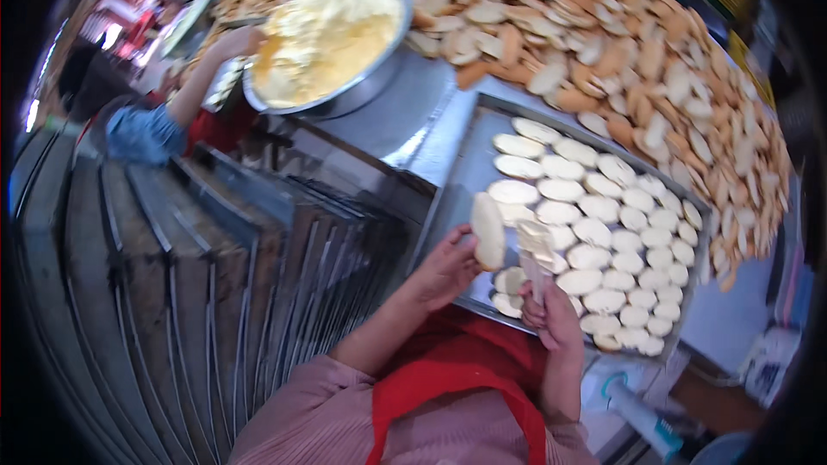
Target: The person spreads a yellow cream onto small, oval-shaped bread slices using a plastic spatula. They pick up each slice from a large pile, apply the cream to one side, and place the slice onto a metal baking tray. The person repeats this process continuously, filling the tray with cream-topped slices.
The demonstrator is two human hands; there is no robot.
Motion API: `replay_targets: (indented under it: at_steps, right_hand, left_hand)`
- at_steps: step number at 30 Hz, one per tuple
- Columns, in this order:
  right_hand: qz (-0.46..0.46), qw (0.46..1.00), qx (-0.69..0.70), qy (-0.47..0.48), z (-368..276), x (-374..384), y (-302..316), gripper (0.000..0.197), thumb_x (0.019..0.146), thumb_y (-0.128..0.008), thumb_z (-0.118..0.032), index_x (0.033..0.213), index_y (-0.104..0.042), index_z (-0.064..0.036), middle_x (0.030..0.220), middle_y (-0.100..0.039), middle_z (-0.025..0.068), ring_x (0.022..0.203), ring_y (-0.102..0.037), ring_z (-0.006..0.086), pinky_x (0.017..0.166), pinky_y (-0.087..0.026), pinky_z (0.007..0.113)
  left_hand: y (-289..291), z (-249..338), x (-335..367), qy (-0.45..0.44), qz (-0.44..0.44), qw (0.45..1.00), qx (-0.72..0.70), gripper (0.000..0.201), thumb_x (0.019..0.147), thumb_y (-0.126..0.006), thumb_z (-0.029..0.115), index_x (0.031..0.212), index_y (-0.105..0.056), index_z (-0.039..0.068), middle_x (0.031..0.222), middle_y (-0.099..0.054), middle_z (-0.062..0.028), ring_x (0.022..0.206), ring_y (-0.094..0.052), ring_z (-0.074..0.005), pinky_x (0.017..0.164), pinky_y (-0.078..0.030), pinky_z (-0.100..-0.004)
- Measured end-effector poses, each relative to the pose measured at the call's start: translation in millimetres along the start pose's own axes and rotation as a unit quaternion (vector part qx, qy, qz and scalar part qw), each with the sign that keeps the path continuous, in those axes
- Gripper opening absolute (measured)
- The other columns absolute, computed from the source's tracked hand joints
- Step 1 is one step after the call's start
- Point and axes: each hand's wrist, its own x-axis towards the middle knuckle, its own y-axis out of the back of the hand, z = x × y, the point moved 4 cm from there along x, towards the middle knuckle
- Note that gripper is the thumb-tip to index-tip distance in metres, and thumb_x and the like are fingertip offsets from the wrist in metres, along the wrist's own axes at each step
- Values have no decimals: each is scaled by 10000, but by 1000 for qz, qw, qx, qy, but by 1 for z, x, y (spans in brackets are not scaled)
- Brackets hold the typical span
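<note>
Your left hand fingers are curled round the lower end of a bread slice, holding it upright on edge just left of centre frame, over the near-left corner of the metal tray. Your right hand is closed on the handle of a spreading knife, its blade loaded with pale spread and touching or just beside the slice; can't tell which. The slice looks light, dry and crumbly, so it would likely snap if pinched hard: grip by the edges, low, face left free. The tray holds rows of spread slices lying flat. Upper frame: a big heap of toasted slices, and at upper left a metal bowl of yellow spread with another person's hand at its rim.
</note>
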Motion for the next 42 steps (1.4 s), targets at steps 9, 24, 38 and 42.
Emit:
replay_targets:
  at_steps: [9, 24, 38, 42]
  right_hand:
    - [66, 988, -132, 50, -9, -6, 1, 457, 1008, -332, -389, 935, -587, -17, 572, -313, -60, 481, -244, 37, 446, -224, 204]
    - [272, 680, -611, 300, -48, -66, 21, 147, 856, -624, -187, 866, -649, -42, 681, -617, 72, 543, -546, 207, 520, -354, 333]
    - [355, 597, -608, 385, -89, -33, 6, 147, 808, -655, -138, 948, -645, -95, 757, -602, 12, 663, -541, 169, 627, -335, 321]
    - [351, 459, -684, 445, -53, -35, -11, 311, 726, -653, -66, 1025, -667, -152, 926, -619, -33, 825, -532, 157, 737, -339, 318]
  left_hand:
    - [-23, -14, 1, 59, 10, 998, -18, 368, 930, -565, 244, 1243, -431, 104, 1120, -579, -38, 989, -595, -126, 835, -509, -249]
    - [-48, -15, -2, 95, -11, 994, -45, 372, 945, -533, 238, 1260, -436, 65, 1174, -570, -60, 1053, -587, -154, 894, -506, -289]
    - [-53, -7, -11, 143, -74, 987, -8, 555, 951, -514, 203, 1428, -269, 59, 1328, -479, -87, 1165, -525, -176, 949, -477, -310]
    - [-39, -10, -5, 108, -54, 990, -76, 506, 955, -508, 209, 1404, -315, 76, 1275, -511, -66, 1110, -552, -152, 915, -493, -266]
